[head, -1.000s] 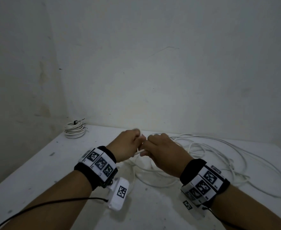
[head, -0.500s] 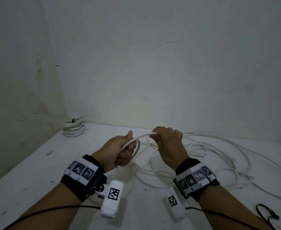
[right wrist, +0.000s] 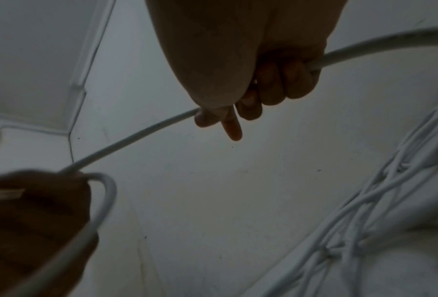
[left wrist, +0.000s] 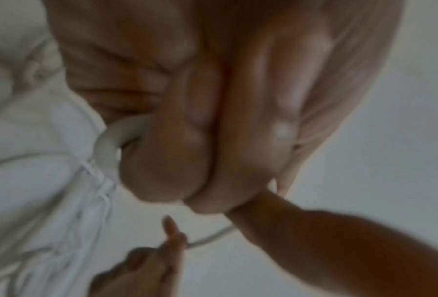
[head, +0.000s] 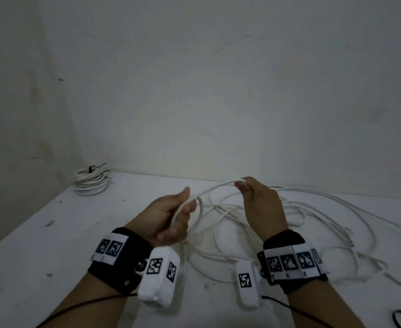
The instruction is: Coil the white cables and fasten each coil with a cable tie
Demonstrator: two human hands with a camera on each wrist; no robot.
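Coiling cable #2 – first loop only, tie not yet on.

L hand (head: pixel 168 216) gripped a small starter loop of the white cable (head: pixel 214 187); R hand (head: pixel 261 204) pinched the same run just right of it, above the table (head: pixel 41 252). Rest of the cable lay tangled on the table beyond and right of both hands. Done: one tied coil (head: pixel 89 181), far left corner. Left, by my read: nearly all the winding + tie.

- Left hand (head: pixel 168 218) at seven o'clock, fingers curled round the cable (head: pixel 214 188).
- Right hand (head: pixel 261 207) at five o'clock, apparently pinching the same cable.
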